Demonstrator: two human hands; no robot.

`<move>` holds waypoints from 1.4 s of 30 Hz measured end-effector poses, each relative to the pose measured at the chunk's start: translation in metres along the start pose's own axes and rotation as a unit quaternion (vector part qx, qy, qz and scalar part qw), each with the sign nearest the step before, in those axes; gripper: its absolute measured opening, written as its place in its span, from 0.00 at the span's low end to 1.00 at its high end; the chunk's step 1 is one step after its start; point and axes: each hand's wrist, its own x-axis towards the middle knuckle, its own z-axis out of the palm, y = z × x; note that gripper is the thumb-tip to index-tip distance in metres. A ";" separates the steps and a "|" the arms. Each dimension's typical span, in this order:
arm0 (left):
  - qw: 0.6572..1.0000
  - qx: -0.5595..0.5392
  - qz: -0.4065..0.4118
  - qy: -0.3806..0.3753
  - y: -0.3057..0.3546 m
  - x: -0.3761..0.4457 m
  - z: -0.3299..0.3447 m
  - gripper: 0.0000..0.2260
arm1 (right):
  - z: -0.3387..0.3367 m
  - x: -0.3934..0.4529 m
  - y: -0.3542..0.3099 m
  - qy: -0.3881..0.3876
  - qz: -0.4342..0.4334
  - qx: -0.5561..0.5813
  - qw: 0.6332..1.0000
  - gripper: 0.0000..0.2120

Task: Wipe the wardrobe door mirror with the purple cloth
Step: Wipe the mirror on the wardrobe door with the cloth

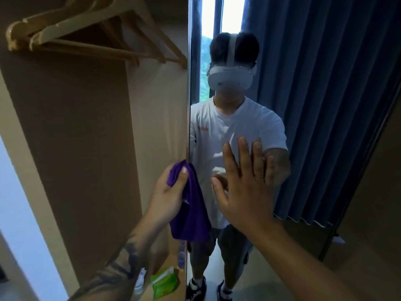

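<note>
- Head view, far left: we see wooden hangers [65,33] at about ten o'clock, in the open wardrobe.
- Our left hand [167,192] pinches the purple cloth [191,213], thumb curled over its top; the cloth hangs with its long axis vertical, right at the mirror's left edge.
- The mirror [303,105] lies at three o'clock from that grip, so we judge the wipe must travel rightward onto the glass.
- Our right hand [245,187] has straight, spread fingers flat on or against the glass, holding nothing, seemingly steadying the door.
- The left hand carries the cloth, so it does the wiping.
</note>
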 end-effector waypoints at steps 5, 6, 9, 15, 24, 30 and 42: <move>0.995 -0.024 0.083 0.044 0.033 0.023 0.003 0.10 | -0.003 -0.008 -0.006 -0.010 0.021 0.025 0.999 0.37; 0.996 -0.034 0.075 0.047 0.031 0.021 0.007 0.10 | -0.004 -0.009 -0.008 -0.010 0.023 0.028 0.999 0.36; 0.997 -0.051 0.022 0.050 0.001 -0.001 0.014 0.10 | -0.003 -0.011 -0.008 -0.011 0.022 0.034 0.999 0.37; 0.999 0.003 -0.042 0.013 -0.046 -0.036 0.010 0.13 | 0.008 -0.035 -0.009 -0.034 0.017 0.014 0.999 0.38; 0.998 -0.020 0.019 0.058 -0.027 -0.021 0.015 0.07 | 0.007 -0.043 -0.012 -0.045 0.018 0.032 0.998 0.37; 0.997 -0.017 -0.063 0.029 -0.070 -0.054 0.015 0.10 | 0.011 -0.047 -0.014 -0.032 0.030 0.043 0.998 0.37; 0.996 -0.004 -0.009 0.091 -0.048 -0.043 0.027 0.07 | 0.011 -0.056 -0.019 -0.026 0.046 0.055 0.997 0.35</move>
